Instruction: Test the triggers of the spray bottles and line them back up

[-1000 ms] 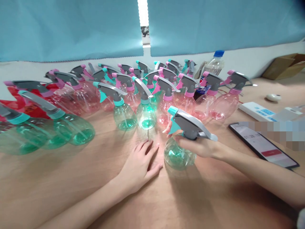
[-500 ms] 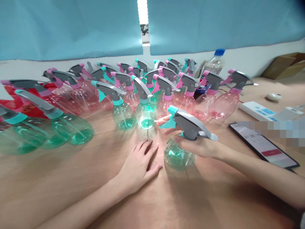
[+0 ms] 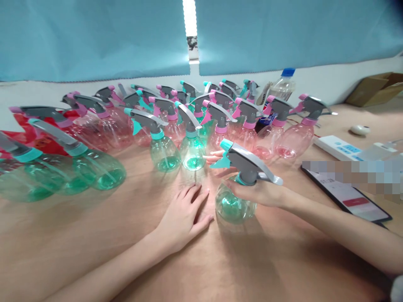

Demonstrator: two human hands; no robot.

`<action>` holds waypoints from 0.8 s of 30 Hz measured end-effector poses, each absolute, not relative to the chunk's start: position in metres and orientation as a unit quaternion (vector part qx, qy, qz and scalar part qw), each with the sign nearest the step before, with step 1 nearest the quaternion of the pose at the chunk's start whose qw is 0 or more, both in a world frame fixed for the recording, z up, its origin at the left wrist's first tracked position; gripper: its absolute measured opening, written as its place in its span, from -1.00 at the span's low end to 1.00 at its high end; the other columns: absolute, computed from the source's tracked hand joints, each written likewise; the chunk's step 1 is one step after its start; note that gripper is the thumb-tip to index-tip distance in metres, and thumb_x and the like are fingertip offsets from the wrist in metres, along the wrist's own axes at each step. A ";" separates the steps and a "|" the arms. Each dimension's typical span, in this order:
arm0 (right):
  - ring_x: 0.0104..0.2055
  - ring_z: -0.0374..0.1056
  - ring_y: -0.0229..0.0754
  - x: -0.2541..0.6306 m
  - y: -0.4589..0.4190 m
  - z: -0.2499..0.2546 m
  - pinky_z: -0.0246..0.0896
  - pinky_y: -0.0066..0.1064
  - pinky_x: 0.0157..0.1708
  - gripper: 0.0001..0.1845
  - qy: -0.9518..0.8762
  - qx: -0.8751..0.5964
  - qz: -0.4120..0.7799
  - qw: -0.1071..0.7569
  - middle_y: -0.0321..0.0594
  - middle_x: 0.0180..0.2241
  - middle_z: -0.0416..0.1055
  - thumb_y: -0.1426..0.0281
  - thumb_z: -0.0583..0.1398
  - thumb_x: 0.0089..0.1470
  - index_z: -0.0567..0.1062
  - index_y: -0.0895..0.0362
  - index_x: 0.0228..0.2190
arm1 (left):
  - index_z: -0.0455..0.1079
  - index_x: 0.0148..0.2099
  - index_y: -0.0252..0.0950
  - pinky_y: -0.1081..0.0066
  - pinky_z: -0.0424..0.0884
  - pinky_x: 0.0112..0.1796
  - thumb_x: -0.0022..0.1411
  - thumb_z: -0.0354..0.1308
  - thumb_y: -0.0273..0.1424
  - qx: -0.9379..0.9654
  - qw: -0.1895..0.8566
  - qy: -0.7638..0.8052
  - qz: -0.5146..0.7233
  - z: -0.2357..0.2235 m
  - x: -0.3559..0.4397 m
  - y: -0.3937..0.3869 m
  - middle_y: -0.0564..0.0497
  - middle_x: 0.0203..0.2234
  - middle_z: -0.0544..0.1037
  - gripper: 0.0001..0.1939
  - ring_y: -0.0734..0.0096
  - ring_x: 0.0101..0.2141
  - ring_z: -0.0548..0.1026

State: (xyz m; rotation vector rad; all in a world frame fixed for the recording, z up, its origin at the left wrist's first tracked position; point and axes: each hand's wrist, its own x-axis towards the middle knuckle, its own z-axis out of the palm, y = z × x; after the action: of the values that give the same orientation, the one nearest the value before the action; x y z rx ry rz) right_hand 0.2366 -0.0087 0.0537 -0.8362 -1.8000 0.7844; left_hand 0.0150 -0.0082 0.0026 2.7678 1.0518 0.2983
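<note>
A green see-through spray bottle (image 3: pixel 233 205) with a grey and teal trigger head stands on the brown table (image 3: pixel 94 243) in front of me. My right hand (image 3: pixel 255 191) grips it round the neck, with fingers stretched forward by the teal trigger. My left hand (image 3: pixel 184 218) lies flat on the table just left of the bottle, fingers apart, holding nothing.
Several pink and green spray bottles (image 3: pixel 192 126) stand in rows behind. Green ones (image 3: pixel 91 165) sit at the left. A phone (image 3: pixel 349 197) lies at the right, beyond it a white device (image 3: pixel 338 147), a water bottle (image 3: pixel 281 86) and a cardboard box (image 3: pixel 374 88).
My right hand's fingers have reached forward past the trigger of the held bottle, which shifted slightly left. My left hand has stayed flat.
</note>
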 end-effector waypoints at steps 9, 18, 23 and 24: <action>-0.30 0.50 -0.24 0.239 -0.009 0.056 0.48 -0.41 -0.36 -0.22 -0.744 -0.358 0.344 0.447 -0.20 0.08 0.41 0.68 0.14 -0.13 0.29 -0.05 0.13 | 0.23 0.25 -0.32 -0.06 0.25 0.08 0.31 0.06 -0.14 0.926 0.083 0.351 0.110 0.003 0.014 -0.008 -0.28 0.17 0.31 -0.44 -0.08 0.15 0.25; -0.25 0.48 -0.25 0.239 -0.007 0.055 0.48 -0.36 -0.22 -0.21 -0.750 -0.333 0.356 0.446 -0.24 0.00 0.46 0.69 0.14 -0.12 0.29 -0.06 0.15 | 0.24 0.25 -0.34 -0.04 0.24 0.09 0.31 0.08 -0.14 0.927 0.075 0.355 0.098 0.004 0.015 -0.008 -0.29 0.17 0.30 -0.44 -0.07 0.16 0.24; -0.29 0.49 -0.23 0.240 -0.008 0.055 0.42 -0.44 -0.39 -0.25 -0.742 -0.355 0.349 0.449 -0.23 -0.08 0.49 0.65 0.15 -0.09 0.30 -0.05 0.14 | 0.24 0.24 -0.40 -0.06 0.23 0.09 0.31 0.08 -0.16 0.928 0.077 0.352 0.096 0.005 0.015 -0.008 -0.33 0.16 0.30 -0.43 -0.09 0.15 0.24; -0.30 0.49 -0.24 0.240 -0.009 0.055 0.40 -0.45 -0.41 -0.26 -0.741 -0.357 0.347 0.450 -0.24 -0.10 0.50 0.65 0.15 -0.09 0.30 -0.05 0.14 | 0.25 0.24 -0.40 -0.06 0.23 0.09 0.31 0.08 -0.16 0.928 0.076 0.352 0.097 0.004 0.015 -0.008 -0.33 0.16 0.31 -0.43 -0.09 0.15 0.25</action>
State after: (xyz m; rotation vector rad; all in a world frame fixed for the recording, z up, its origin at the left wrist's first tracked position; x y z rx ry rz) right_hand 0.2395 -0.0086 0.0553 -0.8828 -1.8331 0.8579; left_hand 0.0149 -0.0079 0.0043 2.7815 1.0544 0.2893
